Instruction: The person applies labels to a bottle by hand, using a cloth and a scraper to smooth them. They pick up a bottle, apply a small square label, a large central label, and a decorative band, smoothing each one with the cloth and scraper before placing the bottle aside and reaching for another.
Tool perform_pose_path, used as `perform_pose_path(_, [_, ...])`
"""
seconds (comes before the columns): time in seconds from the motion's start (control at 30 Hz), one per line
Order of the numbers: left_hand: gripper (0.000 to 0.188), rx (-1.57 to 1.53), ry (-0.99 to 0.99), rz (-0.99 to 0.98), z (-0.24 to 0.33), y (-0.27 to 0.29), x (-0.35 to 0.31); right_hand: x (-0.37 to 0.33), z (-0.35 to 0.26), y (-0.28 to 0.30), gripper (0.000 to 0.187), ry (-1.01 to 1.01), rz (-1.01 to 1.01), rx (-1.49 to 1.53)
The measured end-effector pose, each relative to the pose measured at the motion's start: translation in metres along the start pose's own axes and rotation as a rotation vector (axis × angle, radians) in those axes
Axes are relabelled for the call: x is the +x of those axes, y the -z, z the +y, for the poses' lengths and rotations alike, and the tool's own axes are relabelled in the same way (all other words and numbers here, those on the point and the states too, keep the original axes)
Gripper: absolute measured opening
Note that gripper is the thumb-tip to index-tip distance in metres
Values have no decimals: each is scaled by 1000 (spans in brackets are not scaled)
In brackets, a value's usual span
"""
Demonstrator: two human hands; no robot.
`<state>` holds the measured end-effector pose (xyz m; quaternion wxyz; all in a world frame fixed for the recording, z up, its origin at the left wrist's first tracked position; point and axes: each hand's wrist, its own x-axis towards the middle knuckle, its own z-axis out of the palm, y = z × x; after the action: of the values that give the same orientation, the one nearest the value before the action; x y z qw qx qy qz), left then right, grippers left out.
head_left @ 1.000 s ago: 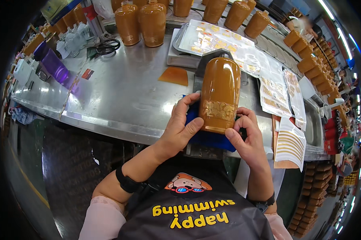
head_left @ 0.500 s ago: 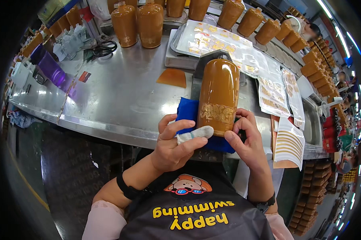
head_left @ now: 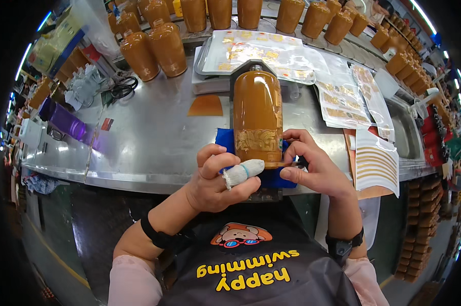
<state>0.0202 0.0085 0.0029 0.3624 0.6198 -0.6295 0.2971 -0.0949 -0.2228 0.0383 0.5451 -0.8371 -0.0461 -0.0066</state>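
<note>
A glossy brown bottle (head_left: 256, 107) lies in a dark cradle (head_left: 236, 76), neck away and base toward me. A raised gold band of decoration (head_left: 258, 143) circles it near the base, and more gold marking shows on its right side. My left hand (head_left: 222, 178) is curled against the base's left edge. A white knit finger cover (head_left: 243, 172) with a blue-green tie sheathes one of its fingers. At the base's right edge, my right hand (head_left: 314, 166) has thumb and fingers closed round what looks like a thin brown strip (head_left: 287, 164). Blue cloth (head_left: 224, 137) lies beneath the bottle.
Beyond the cradle, a tray (head_left: 210, 56) carries sheets of gold decals. More decal sheets (head_left: 342, 104) and a card of curved gold strips (head_left: 377, 166) lie right. At left stand two brown bottles (head_left: 167, 48), scissors (head_left: 123, 87) and a purple bottle (head_left: 67, 120). An amber scraper-like piece (head_left: 206, 105) lies nearby.
The bottle has turned on its axis, bringing gold marking into sight on its right side. My right fingers have shifted, and a thin strip now shows at them. The head view has swung slightly.
</note>
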Motion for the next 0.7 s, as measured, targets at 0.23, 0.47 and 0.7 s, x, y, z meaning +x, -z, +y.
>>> perform_pose_path(0.23, [19,51,-164,-135,-7,-1,19,1,5,4,23,-40,-26,67])
perform_pose_path(0.47, [16,40,-241,-171,-8,-7,31,2,8,4,24,-29,-34,15])
perform_pose_path(0.7, [27,-44,-43,-71,-8,-12,12,-5,-6,18,21,23,-68,11])
